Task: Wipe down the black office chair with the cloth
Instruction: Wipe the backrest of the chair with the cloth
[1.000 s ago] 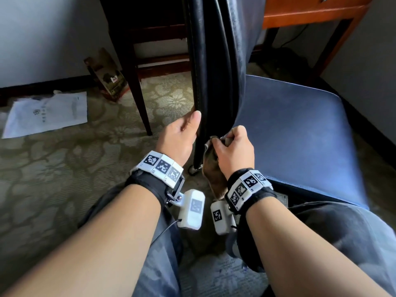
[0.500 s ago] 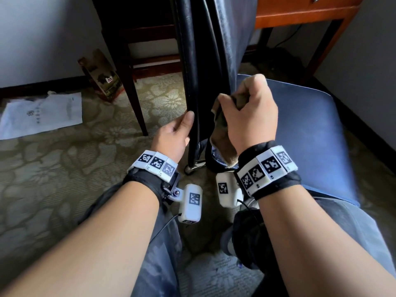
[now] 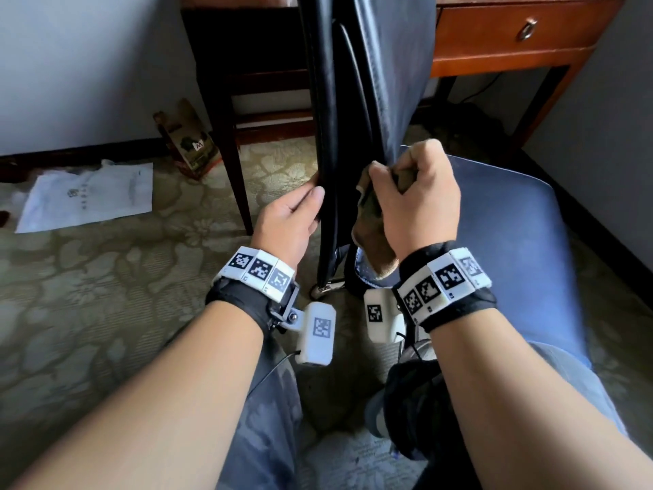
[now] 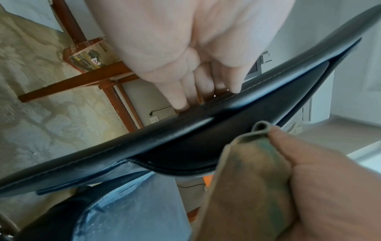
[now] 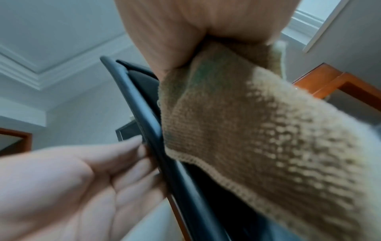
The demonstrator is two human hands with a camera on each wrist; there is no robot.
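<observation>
Head view puts our two hands at the centre of the frame, one on each side of the black office chair's backrest (image 3: 357, 100), which rises edge-on to the top of the frame. Our left hand (image 3: 288, 221) steadies the backrest's left edge: thumb along the near rim, straight fingers (image 4: 208, 84) laid flat against the far face, as the left wrist view shows. Our right hand (image 3: 417, 203) is curled tight round the cloth (image 3: 374, 238), a tan knitted rag bunched in the fist and pressed against the backrest's right face, its loose tail hanging below the wrist. The chair's seat (image 3: 523, 249) fills the right of the frame. A wooden desk (image 3: 512, 33) sits at upper right, and a white paper (image 3: 88, 196) lies on the patterned carpet (image 3: 88, 295) at left.
</observation>
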